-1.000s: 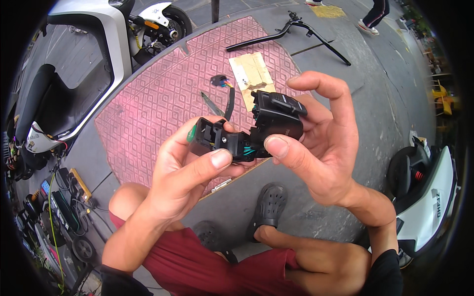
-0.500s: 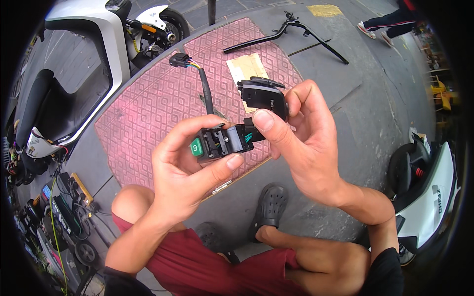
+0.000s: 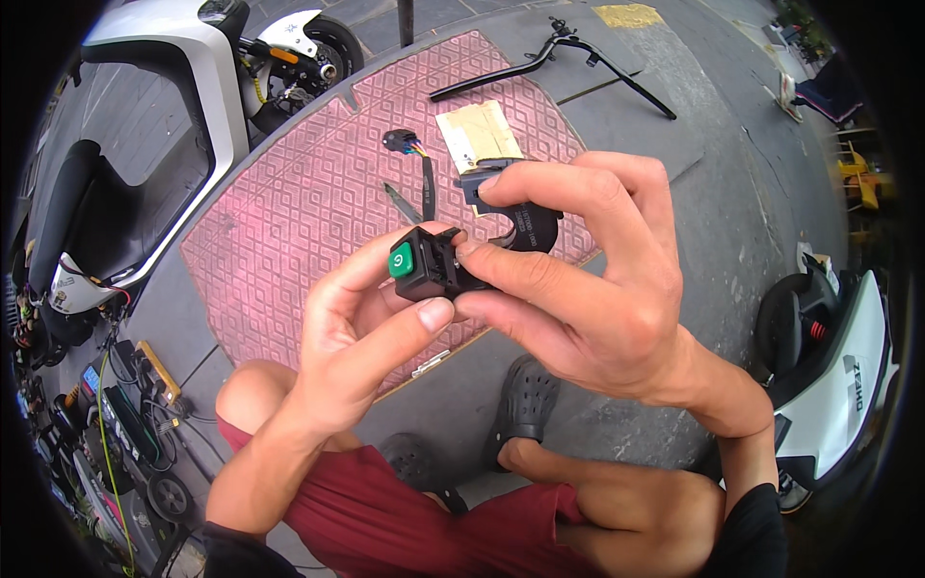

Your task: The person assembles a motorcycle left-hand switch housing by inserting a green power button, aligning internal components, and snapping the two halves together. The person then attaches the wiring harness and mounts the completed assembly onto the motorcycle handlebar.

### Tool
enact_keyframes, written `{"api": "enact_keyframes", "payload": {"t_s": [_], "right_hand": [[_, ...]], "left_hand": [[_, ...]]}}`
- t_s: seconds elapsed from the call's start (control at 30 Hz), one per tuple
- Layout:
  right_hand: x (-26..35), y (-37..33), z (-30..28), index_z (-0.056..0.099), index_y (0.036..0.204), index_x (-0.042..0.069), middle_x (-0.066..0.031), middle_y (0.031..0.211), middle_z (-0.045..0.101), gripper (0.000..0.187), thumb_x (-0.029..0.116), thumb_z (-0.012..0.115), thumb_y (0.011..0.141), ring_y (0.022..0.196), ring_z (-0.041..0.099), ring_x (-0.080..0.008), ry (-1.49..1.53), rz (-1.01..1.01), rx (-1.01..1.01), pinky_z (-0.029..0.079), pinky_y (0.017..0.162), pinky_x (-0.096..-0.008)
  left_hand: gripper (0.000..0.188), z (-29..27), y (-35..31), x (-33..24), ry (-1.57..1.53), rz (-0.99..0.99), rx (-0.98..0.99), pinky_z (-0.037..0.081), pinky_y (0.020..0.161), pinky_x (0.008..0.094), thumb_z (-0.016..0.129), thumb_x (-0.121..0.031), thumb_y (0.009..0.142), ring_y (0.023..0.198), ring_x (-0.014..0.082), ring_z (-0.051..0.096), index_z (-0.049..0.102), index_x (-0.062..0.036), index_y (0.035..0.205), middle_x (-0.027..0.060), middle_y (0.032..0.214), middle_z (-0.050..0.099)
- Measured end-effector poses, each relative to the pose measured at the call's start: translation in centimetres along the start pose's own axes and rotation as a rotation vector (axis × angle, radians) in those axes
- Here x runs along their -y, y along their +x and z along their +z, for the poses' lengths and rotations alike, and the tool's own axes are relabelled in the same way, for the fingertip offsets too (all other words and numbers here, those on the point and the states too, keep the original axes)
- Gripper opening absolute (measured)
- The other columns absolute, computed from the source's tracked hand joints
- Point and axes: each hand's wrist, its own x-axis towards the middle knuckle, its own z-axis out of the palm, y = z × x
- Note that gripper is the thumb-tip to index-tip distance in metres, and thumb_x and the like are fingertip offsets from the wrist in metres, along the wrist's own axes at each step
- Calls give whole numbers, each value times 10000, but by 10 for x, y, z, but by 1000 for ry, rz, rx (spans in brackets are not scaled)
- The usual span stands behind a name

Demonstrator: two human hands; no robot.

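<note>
Nearest, above the near part of the pink mat [image 3: 289, 193], a black switch block [image 3: 420, 283] is held by the left hand [image 3: 342, 332]. The grip of this hand is closed around the block, with the green button [image 3: 401, 259] turned upward, probably so that the other end is left free to be reached. This end is pinched between the thumb and one finger of the right hand [image 3: 607, 299]. Another finger is stretched over a curved black part [image 3: 541, 231], perhaps to support it; whether it is also gripped from below cannot be told. Farther over the pink mat, a black cable [image 3: 429, 188] with a connector [image 3: 397, 142] is seen, and beside it a thin pointed tool [image 3: 401, 202] is laid. Toward the mat's right side, a piece of cardboard [image 3: 474, 133] is placed flat. Across the mat's far right edge, a black handlebar [image 3: 561, 39] is rested, perhaps because of its width. Beyond the mat's far left edge, a grey-white scooter [image 3: 224, 87] is parked.
</note>
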Motion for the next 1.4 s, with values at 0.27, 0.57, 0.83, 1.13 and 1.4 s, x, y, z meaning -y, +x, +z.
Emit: {"api": "enact_keyframes", "payload": {"t_s": [0.27,0.57,0.83,1.13,1.4], "right_hand": [[-6,-2,2,808,980,79,-94,1143,728,269,81,848,714,1018,610,-288,112,17,13,500,898,-401],[-27,10,-8,768,1209,37,-111,1145,744,447,98,852,775,1007,665,-268,329,-16,226,529,879,-367],[-34,3,-3,771,1158,12,-130,1091,770,467,115,908,724,945,728,-286,358,-62,230,570,833,-370],[-26,-3,-1,712,1191,-48,-176,1091,760,459,-18,819,745,967,750,-265,535,92,167,594,855,-347],[-24,-4,2,586,1241,-58,-192,1117,736,521,-136,779,763,1002,739,-269,626,27,110,598,935,-358]], "left_hand": [[501,-4,3,1,119,-16,-61,616,1016,445,629,-177,1056,1260,316,658,484,49,1479,192,1441,590],[558,-5,5,5,113,-72,-28,661,829,342,568,-413,1092,1014,260,749,532,39,1418,179,1249,695],[562,-8,6,5,186,-105,-2,657,804,335,539,-426,1104,970,220,749,540,40,1418,175,1211,710],[459,-2,5,3,24,-105,-30,635,807,315,534,-318,1122,997,188,734,579,33,1415,133,1181,728],[446,-6,6,-2,-106,-229,-24,624,780,325,503,-342,1127,953,202,738,602,38,1339,141,1147,734]]}}
